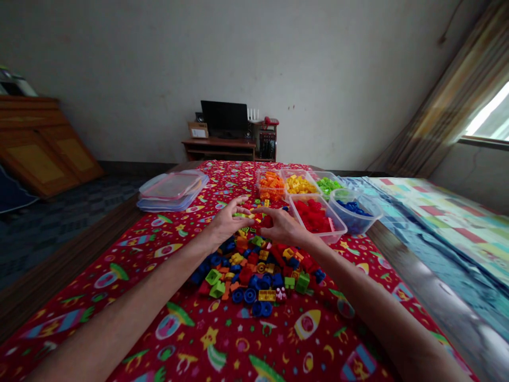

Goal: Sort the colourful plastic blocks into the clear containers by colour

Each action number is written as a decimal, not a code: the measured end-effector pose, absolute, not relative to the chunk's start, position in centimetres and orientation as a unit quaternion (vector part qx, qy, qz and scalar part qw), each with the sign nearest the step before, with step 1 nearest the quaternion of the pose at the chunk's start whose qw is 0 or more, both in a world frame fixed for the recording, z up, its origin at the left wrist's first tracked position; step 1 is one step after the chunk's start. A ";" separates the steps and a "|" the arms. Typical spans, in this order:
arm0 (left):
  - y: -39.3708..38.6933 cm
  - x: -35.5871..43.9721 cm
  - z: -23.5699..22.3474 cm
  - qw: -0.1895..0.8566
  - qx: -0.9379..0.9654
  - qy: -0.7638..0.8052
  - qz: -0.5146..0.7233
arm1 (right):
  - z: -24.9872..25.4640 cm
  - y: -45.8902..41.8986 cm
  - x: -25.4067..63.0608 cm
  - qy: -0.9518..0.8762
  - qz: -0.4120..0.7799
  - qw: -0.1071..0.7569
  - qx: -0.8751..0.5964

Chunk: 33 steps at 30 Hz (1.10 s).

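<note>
Over the far side of a pile of mixed coloured plastic bricks (254, 270), my left hand (228, 220) and my right hand (280, 225) meet fingertip to fingertip. Together the two hands pinch a small yellow-green brick (244, 215). Red pieces show just under my right hand's fingers. The pile lies on a red cloth with rocket prints (222, 339). Beyond the hands stand clear tubs sorted by colour: orange (271, 185), yellow (299, 184), green (329, 184), red (316, 215) and blue (353, 209).
A stack of clear tub lids (173, 190) rests at the cloth's left. A patterned sheet (437, 212) lies to the right. At the far wall a low desk (222, 146) carries a monitor. A wooden cabinet (40, 143) leans at left.
</note>
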<state>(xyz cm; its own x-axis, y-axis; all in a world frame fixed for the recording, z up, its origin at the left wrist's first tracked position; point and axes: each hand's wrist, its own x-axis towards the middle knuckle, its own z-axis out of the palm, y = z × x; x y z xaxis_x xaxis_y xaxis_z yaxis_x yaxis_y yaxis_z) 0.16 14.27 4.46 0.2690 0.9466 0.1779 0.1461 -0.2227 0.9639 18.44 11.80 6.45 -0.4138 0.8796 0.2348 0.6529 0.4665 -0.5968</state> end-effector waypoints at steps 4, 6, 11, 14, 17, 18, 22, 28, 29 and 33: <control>13.9 0.3 4.5 0.480 0.634 0.425 0.433 | 6.4 11.5 18.2 -0.840 0.222 0.251 -0.426; 14.0 0.5 4.4 0.485 0.629 0.422 0.437 | 6.6 11.6 18.3 -0.839 0.201 0.259 -0.434; 14.4 0.2 4.7 0.428 0.658 0.427 0.448 | 8.7 12.3 21.0 -0.799 0.098 0.311 -0.505; 15.1 -1.0 5.2 0.347 0.702 0.439 0.440 | 9.6 12.7 24.6 -0.765 -0.014 0.299 -0.571; 16.2 -2.6 5.3 0.311 0.713 0.451 0.437 | 9.5 13.1 28.1 -0.746 -0.081 0.229 -0.620; 16.6 -3.1 5.2 0.310 0.710 0.457 0.436 | 9.4 13.2 28.9 -0.748 -0.085 0.206 -0.626; 17.9 -4.6 4.0 0.313 0.693 0.486 0.431 | 9.3 13.0 29.4 -0.765 -0.086 0.211 -0.602; 18.5 -4.9 2.6 0.272 0.728 0.511 0.367 | 10.1 10.1 23.7 -0.857 0.032 0.177 -0.483; 18.5 -4.9 2.5 0.259 0.744 0.505 0.352 | 10.0 9.5 22.6 -0.873 0.052 0.141 -0.463; 18.0 -4.2 2.4 0.172 0.803 0.461 0.336 | 8.6 7.4 19.4 -0.906 0.014 0.020 -0.422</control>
